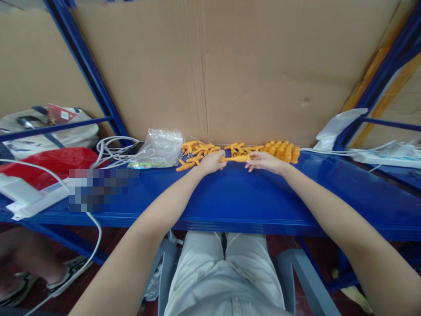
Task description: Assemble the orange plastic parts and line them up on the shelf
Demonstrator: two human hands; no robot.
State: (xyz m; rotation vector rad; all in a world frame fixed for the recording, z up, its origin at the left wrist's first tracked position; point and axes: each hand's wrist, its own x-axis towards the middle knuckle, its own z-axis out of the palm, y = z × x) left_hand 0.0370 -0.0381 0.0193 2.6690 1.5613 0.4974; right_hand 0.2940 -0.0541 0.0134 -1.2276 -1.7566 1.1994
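Observation:
Near the back of the blue table, my left hand (212,163) and my right hand (265,161) are close together, both closed on one orange plastic piece (239,159). It lies level between them, with a narrow ribbed part by my left fingers and a wider part by my right. Its exact kind is too small to tell. Beyond my left hand lie several branched orange plastic pieces (188,164), some with small metal chains. More of them (236,147) sit behind the held piece. Right of these, orange knobbed pieces (282,150) stand in tight rows beside my right hand.
A clear plastic bag (161,148) lies left of the orange pieces. Farther left are white cables (113,149), a red bag (75,159) and a white power strip (39,199). Cardboard (246,74) walls the table's back; blue posts (88,70) flank it. Another person's legs (29,252) show below left.

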